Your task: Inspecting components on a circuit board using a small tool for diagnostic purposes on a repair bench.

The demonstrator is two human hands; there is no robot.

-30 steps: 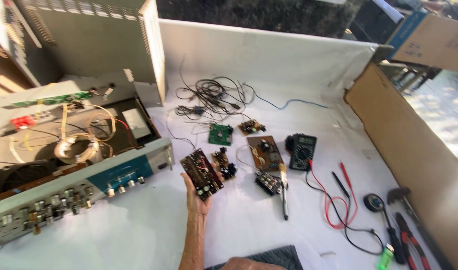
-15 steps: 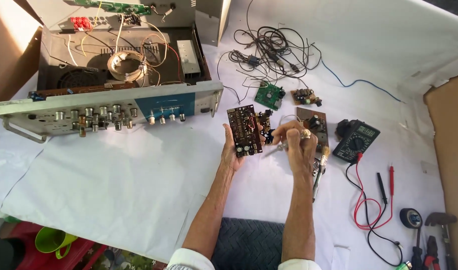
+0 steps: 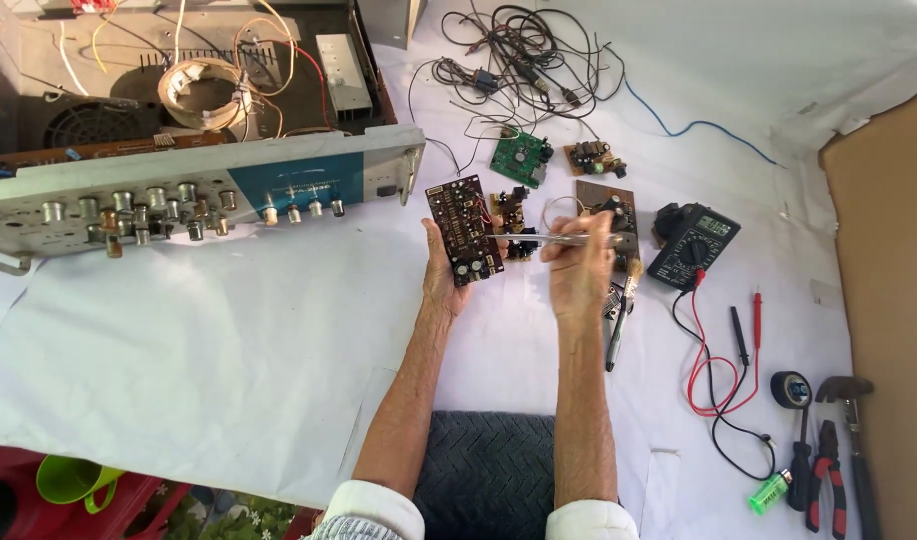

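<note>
Your left hand (image 3: pixel 444 282) cradled the dark rectangular circuit board (image 3: pixel 463 229) face-up above the white-covered table (image 3: pixel 228 340), steadying it, while your right hand (image 3: pixel 576 270) pinched slim metal tweezers (image 3: pixel 558 239) toward its components.

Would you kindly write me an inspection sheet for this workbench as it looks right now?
Surface: white sheet spread over the table.
Job's things: brown circuit board held upright in the left hand; thin metal tool, probably tweezers, pinched in the right hand with its tip at the board.
Clutter: opened amplifier chassis, green circuit board, multimeter, pliers, hammer, black tape roll, green lighter.
Grippers: both hands closed, fingers around what they hold.
Cables: tangled black wires; red and black test leads.
Surroundings: cardboard sheet on the right; green cup below the table edge.
</note>
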